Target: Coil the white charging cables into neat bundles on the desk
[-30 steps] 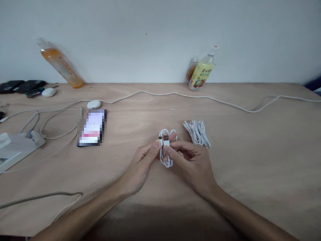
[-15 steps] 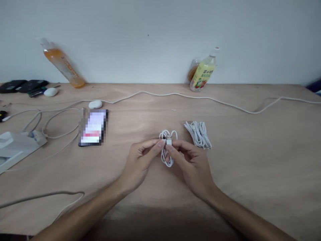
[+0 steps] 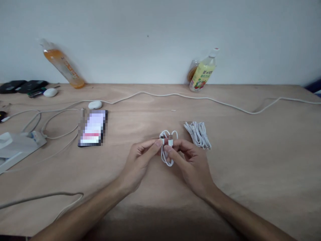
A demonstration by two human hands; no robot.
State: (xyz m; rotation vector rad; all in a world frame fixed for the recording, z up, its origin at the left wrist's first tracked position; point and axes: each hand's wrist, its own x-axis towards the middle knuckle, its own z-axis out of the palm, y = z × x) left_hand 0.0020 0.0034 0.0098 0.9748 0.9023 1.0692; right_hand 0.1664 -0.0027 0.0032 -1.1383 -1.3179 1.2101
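Both hands meet at the middle of the wooden table (image 3: 250, 160). My left hand (image 3: 139, 160) and my right hand (image 3: 190, 162) each pinch a coiled white USB cable (image 3: 167, 157) between thumb and fingers. The cable's loops stick out above and below the fingers, and its plug (image 3: 171, 141) shows at the top, between the fingertips. A second bundled white cable (image 3: 198, 134) lies on the table just right of the hands, untouched.
A phone (image 3: 92, 128) lies to the left, with white earbud cases (image 3: 95, 104) behind it. A power strip (image 3: 17, 145) and loose cords sit at far left. Two drink bottles (image 3: 202, 72) lean at the wall. A long white cord (image 3: 225, 103) crosses the table's back.
The hands have shifted slightly, and the fingers have adjusted their pinch on the coiled cable. The plug end has turned a little between the fingertips.
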